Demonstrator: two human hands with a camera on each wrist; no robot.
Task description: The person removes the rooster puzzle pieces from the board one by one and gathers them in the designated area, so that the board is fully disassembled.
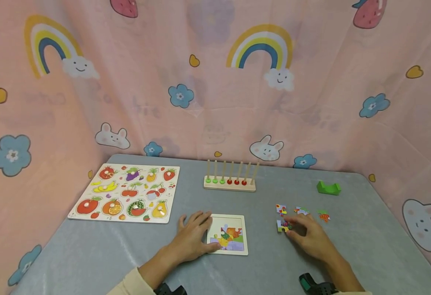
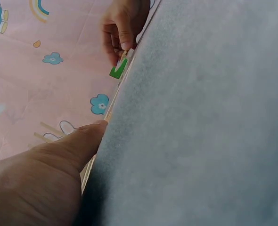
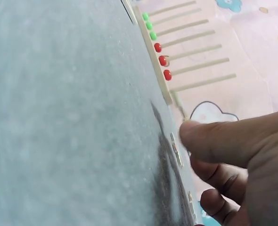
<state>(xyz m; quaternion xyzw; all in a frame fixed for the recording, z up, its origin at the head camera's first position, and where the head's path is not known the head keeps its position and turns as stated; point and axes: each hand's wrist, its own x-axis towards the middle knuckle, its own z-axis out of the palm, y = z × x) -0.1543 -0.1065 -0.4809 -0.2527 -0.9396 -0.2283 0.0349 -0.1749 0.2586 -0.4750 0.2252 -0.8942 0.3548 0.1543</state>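
The left hand (image 1: 191,238) rests at the left edge of a small framed puzzle (image 1: 246,237), fingers spread and thumb on its lower left. Part of the puzzle's picture is filled with joined pieces; the upper and left parts of the board show bare. To the right, the right hand (image 1: 311,237) pinches a puzzle piece (image 1: 282,225) between thumb and fingers, low over the table. In the right wrist view that piece (image 3: 179,106) shows edge-on and blurred at the thumb tip. Loose pieces lie just beyond the hand: one (image 1: 281,209), another (image 1: 302,210) and an orange one (image 1: 324,216).
A fruit puzzle board (image 1: 121,196) lies at the back left. A wooden peg stand (image 1: 230,185) with green and red beads stands at the back centre. At the back right is a green block (image 1: 328,188). Behind the grey table (image 1: 267,270) hangs a pink patterned cloth (image 1: 208,110).
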